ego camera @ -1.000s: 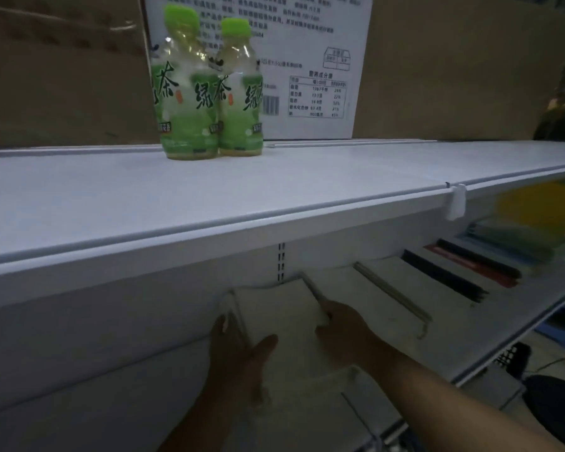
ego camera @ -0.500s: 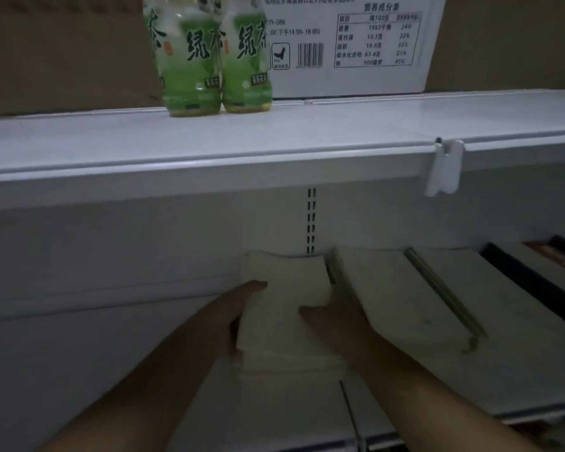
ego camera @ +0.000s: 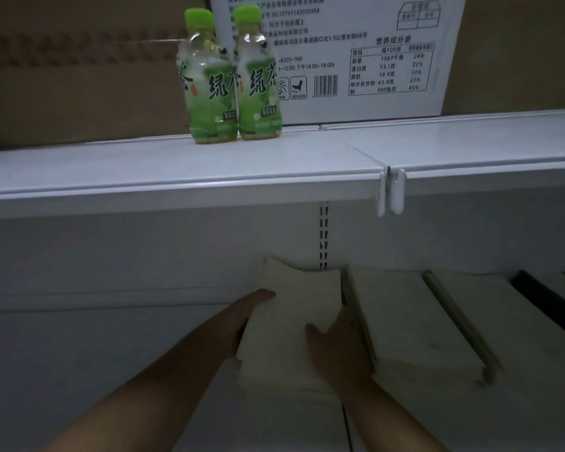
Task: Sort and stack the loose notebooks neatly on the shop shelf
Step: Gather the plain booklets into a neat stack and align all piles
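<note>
Cream notebook stack [ego camera: 294, 324], plain covers, edges a bit uneven, lies on lower shelf [ego camera: 111, 370] nxt to another pale stack [ego camera: 411, 324]. Left hand [ego camera: 242, 318] grips its left edge, right hand [ego camera: 336, 347] its right side w/ thumb on top.

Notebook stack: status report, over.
Left hand and right hand grip the stack by its sides. Stack on lower shelf, right hand between it and next pile. Nothing seen blocking.

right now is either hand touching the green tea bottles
No, the left hand and right hand both grip the notebook stack on the lower shelf.
</note>
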`<move>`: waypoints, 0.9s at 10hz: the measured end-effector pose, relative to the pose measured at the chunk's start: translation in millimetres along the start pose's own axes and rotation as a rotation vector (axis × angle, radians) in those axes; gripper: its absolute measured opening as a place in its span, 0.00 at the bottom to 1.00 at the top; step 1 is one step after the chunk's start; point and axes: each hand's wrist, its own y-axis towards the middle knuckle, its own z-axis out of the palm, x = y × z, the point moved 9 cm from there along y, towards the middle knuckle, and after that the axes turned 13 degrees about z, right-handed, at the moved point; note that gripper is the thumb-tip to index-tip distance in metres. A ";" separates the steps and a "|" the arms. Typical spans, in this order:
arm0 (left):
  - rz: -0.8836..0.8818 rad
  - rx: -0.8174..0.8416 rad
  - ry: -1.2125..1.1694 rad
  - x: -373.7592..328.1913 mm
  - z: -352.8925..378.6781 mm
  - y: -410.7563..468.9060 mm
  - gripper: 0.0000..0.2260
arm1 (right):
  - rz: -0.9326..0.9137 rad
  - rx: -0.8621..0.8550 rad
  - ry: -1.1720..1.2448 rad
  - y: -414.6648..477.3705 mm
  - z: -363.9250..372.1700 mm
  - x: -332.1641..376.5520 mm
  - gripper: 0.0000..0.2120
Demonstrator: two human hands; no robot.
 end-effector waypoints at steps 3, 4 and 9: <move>0.205 0.195 -0.109 -6.8 -5.8 -23.5 0.24 | 0.065 0.155 0.426 -14.7 -3.8 -10.0 0.29; 0.359 0.226 -0.173 -16.0 -16.3 -44.1 0.34 | 0.025 0.194 0.368 -26.1 -3.4 -7.4 0.22; 0.589 0.314 0.001 -46.3 -92.3 -88.7 0.48 | -0.262 0.122 0.604 -79.5 35.3 19.5 0.47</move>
